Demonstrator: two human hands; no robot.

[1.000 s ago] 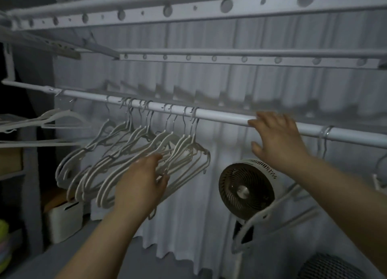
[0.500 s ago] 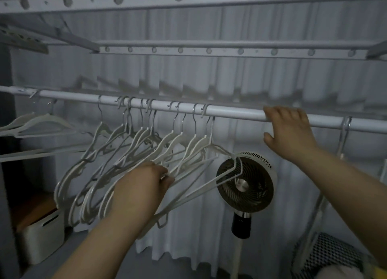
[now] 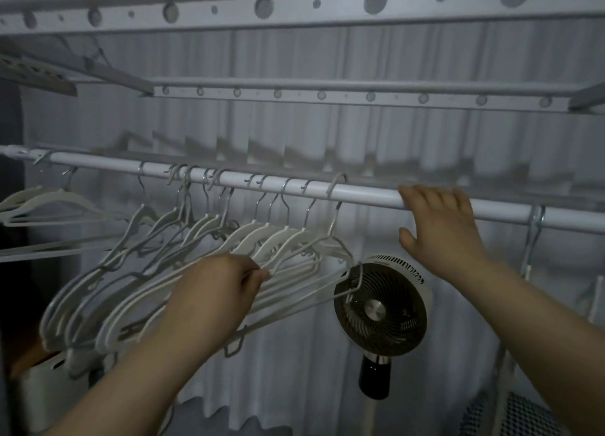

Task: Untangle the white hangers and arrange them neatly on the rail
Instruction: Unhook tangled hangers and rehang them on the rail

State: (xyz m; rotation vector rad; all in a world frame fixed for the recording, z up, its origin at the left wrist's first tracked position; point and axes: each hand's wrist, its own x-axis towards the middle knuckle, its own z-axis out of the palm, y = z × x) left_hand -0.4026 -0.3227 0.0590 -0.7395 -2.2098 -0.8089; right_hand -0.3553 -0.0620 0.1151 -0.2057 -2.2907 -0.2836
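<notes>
Untangling step: the left hand (image 3: 222,288) gripped the lower arms of the bunched white hangers (image 3: 183,258), fingers curled round one or two of them. Judged mid-separation, with the spacing not yet done.
Right hand: the right hand (image 3: 438,226) rested on the rail (image 3: 360,195), fingers laid over the top, thumb splayed beneath and clear of it; it held nothing else.
Task's thing: the white hangers hung by metal hooks on the rail, from between the two hands to out past the left hand. Several hooks were crowded in pairs, and the bodies overlapped and slanted down toward the left hand.
Outliers: a lone hanger (image 3: 532,239) hung beyond the right hand; side hangers (image 3: 49,203) sat far past the left hand.
Next move, judged: free one hanger's arm from its neighbours, then slide its hook along the rail toward the right hand, leaving even gaps.
Caution, judged: pulling low on the bunch could lift neighbouring hooks off the rail.
Container, below left hand: a white bin (image 3: 42,389), contents too dark to tell.
Container, below right hand: a mesh basket (image 3: 523,416), contents out of view.
Nearby: a fan (image 3: 381,308) stood under the right hand; whether the nearest hanger touched it could not be told.
</notes>
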